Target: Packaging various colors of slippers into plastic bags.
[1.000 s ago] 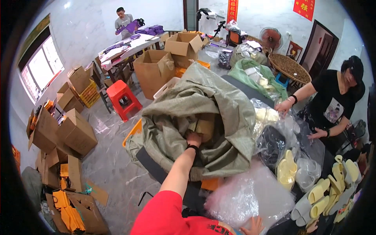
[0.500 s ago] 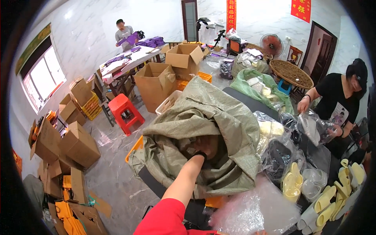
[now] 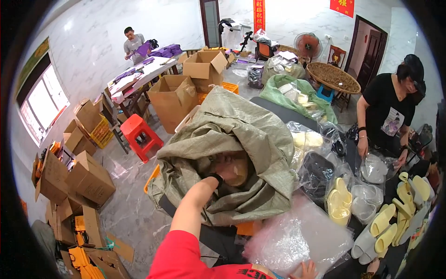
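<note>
Plainly, from the head view, our left hand (image 3: 225, 166) is deep inside a large olive-green woven plastic sack (image 3: 274, 149), against a tan-brown packet (image 3: 239, 173) in its shaded mouth. Blur and shadow hide those fingers, so we cannot tell whether they grip it. Our right hand (image 3: 305, 270), partly cut off by the lower edge, touches a spread of glossy clear plastic film (image 3: 297, 235); we cannot tell whether its fingers pinch any of it.

Loose folds of the sack ring the packet and stand above our left hand, leaving only the middle open. The sack rests on a dark grey surface (image 3: 168, 206), with a flat orange piece (image 3: 246, 228) showing between it and the film.

Just right of the sack crowd black footwear in clear bags (image 3: 318, 171), bagged yellow slippers (image 3: 339, 202) and bagged whitish shoes (image 3: 364, 202). Farther right lie unbagged grey-and-yellow slippers (image 3: 378, 232). Beyond them a co-worker in a black T-shirt (image 3: 391, 109) handles a pale bagged item (image 3: 373, 168). Behind the sack sits a translucent green bag (image 3: 320, 109); to its left, a red plastic stool (image 3: 139, 137) and tall open cardboard boxes (image 3: 172, 100) stand on the floor.
</note>
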The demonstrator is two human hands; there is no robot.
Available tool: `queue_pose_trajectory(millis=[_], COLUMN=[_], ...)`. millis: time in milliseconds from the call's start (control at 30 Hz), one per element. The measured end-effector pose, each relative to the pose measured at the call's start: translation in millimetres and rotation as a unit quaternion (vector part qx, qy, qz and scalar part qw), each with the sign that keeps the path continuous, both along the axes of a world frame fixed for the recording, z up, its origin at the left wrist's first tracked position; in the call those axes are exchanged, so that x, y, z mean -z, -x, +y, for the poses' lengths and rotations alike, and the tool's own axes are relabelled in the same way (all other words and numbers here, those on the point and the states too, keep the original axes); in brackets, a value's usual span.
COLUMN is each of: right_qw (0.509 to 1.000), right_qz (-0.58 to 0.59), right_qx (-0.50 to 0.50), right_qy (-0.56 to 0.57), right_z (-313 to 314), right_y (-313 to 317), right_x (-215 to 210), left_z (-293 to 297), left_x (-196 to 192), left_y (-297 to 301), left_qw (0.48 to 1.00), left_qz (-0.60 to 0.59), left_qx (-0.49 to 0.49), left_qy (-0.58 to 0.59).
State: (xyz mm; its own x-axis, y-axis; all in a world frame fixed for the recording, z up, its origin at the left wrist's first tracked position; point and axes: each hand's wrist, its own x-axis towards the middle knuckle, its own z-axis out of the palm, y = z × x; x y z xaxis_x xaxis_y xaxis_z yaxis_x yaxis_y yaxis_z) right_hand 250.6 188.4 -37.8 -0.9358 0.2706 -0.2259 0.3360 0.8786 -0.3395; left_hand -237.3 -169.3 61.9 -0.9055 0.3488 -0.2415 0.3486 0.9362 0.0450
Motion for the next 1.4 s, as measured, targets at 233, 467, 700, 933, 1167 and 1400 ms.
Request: queue_pose_trajectory(millis=[233, 467, 700, 933, 1167, 1400], right_qw=[0.999, 0.998, 0.958, 0.718, 0.773, 0.757], right_qz=[-0.009, -0.018, 0.116, 0.09, 0.034, 0.117], right_qx=[-0.04, 0.005, -0.013, 0.221, 0.264, 0.253], right_qy=[-0.03, 0.056, 0.261, 0.654, 0.576, 0.591], right_z=[14, 6, 6, -32, -38, -29], right_y=[-8, 8, 29, 46, 47, 63], right_x=[10, 5, -9, -52, -42, -40], left_z=[-35, 3, 92, 106, 65, 54], left_x=[-49, -193, -190, -98, -9, 40], left_y=[-10, -101, -177, -192, -221, -215], left_qw=[0.931, 0.949, 0.895, 0.864, 0.946, 0.947], left_qz=[-0.111, -0.014, -0.102, -0.243, 0.028, 0.268], left_qx=[0.014, -0.024, 0.066, 0.138, 0.096, 0.161], left_qy=[-0.347, -0.314, -0.429, -0.42, -0.308, -0.072])
